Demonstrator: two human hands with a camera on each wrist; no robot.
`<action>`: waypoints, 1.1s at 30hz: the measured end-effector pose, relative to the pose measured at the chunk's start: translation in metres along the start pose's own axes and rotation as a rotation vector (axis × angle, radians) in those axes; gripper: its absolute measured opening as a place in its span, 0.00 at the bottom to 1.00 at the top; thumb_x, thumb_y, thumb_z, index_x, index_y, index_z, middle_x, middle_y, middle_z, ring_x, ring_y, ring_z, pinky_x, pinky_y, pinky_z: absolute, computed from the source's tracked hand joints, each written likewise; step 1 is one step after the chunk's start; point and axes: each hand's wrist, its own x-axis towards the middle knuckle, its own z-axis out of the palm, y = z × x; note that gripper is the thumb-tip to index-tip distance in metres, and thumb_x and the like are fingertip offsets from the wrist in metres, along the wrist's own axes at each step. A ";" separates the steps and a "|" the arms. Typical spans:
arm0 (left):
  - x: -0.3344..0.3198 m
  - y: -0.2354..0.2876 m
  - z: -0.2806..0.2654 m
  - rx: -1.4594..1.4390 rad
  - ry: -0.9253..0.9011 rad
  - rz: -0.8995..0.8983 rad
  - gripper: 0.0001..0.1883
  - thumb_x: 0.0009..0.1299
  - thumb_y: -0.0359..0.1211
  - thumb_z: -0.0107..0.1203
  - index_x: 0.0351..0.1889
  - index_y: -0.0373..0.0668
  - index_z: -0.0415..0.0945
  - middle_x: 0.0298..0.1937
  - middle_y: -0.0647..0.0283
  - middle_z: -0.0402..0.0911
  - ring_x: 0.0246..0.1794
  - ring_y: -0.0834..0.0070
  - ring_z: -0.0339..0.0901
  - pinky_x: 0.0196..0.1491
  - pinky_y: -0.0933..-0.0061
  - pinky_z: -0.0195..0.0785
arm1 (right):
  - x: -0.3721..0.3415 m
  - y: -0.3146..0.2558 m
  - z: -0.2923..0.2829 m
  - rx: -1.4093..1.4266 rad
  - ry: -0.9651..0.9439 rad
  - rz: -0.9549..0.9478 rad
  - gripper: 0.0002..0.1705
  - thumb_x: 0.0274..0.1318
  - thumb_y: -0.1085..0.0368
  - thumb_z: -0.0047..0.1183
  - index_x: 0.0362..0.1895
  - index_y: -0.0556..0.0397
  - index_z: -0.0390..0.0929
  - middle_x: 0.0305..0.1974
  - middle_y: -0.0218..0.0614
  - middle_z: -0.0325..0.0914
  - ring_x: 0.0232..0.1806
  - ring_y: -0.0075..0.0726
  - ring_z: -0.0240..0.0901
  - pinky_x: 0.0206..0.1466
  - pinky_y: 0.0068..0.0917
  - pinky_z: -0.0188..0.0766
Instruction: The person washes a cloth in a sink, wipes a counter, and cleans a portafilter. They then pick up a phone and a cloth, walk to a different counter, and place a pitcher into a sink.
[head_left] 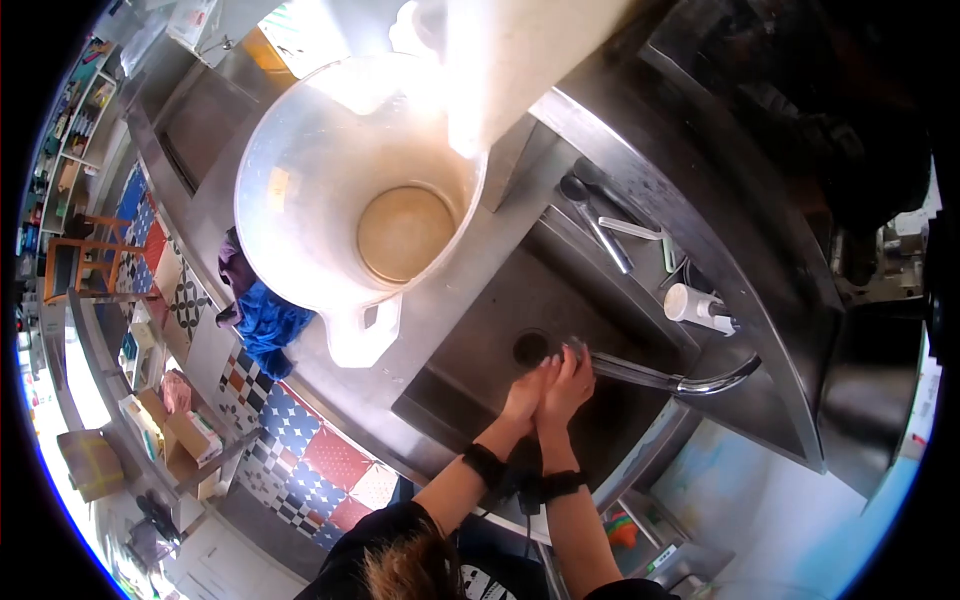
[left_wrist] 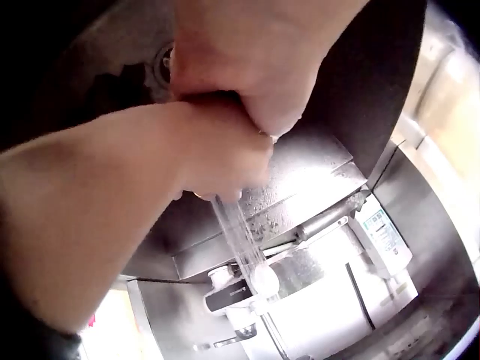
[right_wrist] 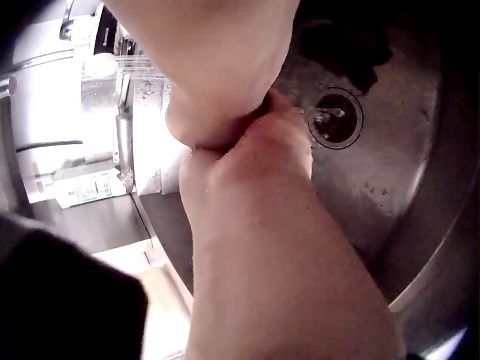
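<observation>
Both bare hands are together over a dark metal sink [head_left: 490, 310], near its round drain [head_left: 531, 348]. My left hand [head_left: 522, 398] lies against my right hand [head_left: 566, 388], palms facing, with the right fingers stretched forward. Water [left_wrist: 238, 232] streams from the faucet [head_left: 728, 380] onto the hands. Wet skin shows in the right wrist view, where the two hands overlap and partly hide each other's fingers. Neither hand shows any object in it. Dark bands [head_left: 484, 465] circle the wrists.
A large translucent plastic jug [head_left: 290, 230] stands on the counter left of the sink, beside a blue cloth [head_left: 268, 325]. Metal utensils [head_left: 603, 230] and a white container [head_left: 690, 303] line the sink's right side. A labelled white bottle [left_wrist: 384, 236] stands behind the sink.
</observation>
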 end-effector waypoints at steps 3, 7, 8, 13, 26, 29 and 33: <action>0.007 0.009 -0.003 0.330 0.154 0.079 0.23 0.73 0.49 0.47 0.50 0.40 0.76 0.43 0.59 0.81 0.44 0.73 0.77 0.47 0.73 0.69 | 0.002 0.001 0.006 0.013 -0.059 -0.045 0.16 0.64 0.54 0.43 0.53 0.40 0.71 0.60 0.40 0.64 0.62 0.47 0.61 0.61 0.49 0.56; -0.002 0.032 -0.009 0.958 0.207 0.221 0.27 0.69 0.53 0.50 0.47 0.37 0.77 0.44 0.38 0.78 0.47 0.50 0.77 0.48 0.59 0.67 | -0.009 0.053 0.062 0.675 -0.323 0.165 0.17 0.67 0.53 0.38 0.50 0.48 0.71 0.55 0.43 0.68 0.51 0.47 0.68 0.53 0.39 0.64; -0.007 0.042 -0.008 1.071 0.198 0.202 0.27 0.68 0.54 0.50 0.47 0.37 0.77 0.43 0.37 0.77 0.47 0.48 0.76 0.48 0.57 0.67 | -0.012 0.066 0.069 0.929 -0.386 0.346 0.19 0.68 0.51 0.37 0.50 0.51 0.70 0.54 0.41 0.69 0.46 0.43 0.71 0.48 0.37 0.67; 0.001 0.057 -0.044 1.118 0.337 0.299 0.29 0.67 0.52 0.55 0.50 0.33 0.75 0.31 0.50 0.80 0.28 0.63 0.78 0.29 0.66 0.68 | -0.033 0.154 0.097 1.041 -0.546 1.071 0.26 0.61 0.57 0.50 0.61 0.45 0.58 0.51 0.39 0.67 0.35 0.43 0.77 0.36 0.38 0.76; -0.049 0.094 -0.026 0.812 0.049 -0.001 0.22 0.72 0.51 0.49 0.32 0.40 0.77 0.15 0.69 0.68 0.11 0.82 0.64 0.14 0.81 0.57 | -0.005 0.207 0.150 0.162 -0.499 0.143 0.35 0.46 0.66 0.61 0.60 0.60 0.64 0.62 0.56 0.64 0.65 0.60 0.58 0.66 0.41 0.58; -0.050 0.089 -0.022 0.855 0.139 0.006 0.29 0.72 0.57 0.43 0.24 0.41 0.72 0.13 0.69 0.64 0.11 0.81 0.61 0.14 0.79 0.57 | 0.005 0.199 0.139 0.283 -0.482 0.108 0.36 0.45 0.68 0.60 0.61 0.59 0.63 0.63 0.56 0.62 0.68 0.59 0.52 0.68 0.42 0.54; -0.056 0.077 -0.015 0.847 0.074 0.072 0.31 0.72 0.60 0.40 0.21 0.42 0.68 0.14 0.69 0.62 0.11 0.79 0.59 0.13 0.77 0.57 | -0.004 0.173 0.115 0.595 -0.461 0.070 0.32 0.45 0.67 0.62 0.58 0.55 0.70 0.60 0.56 0.64 0.63 0.60 0.59 0.59 0.43 0.65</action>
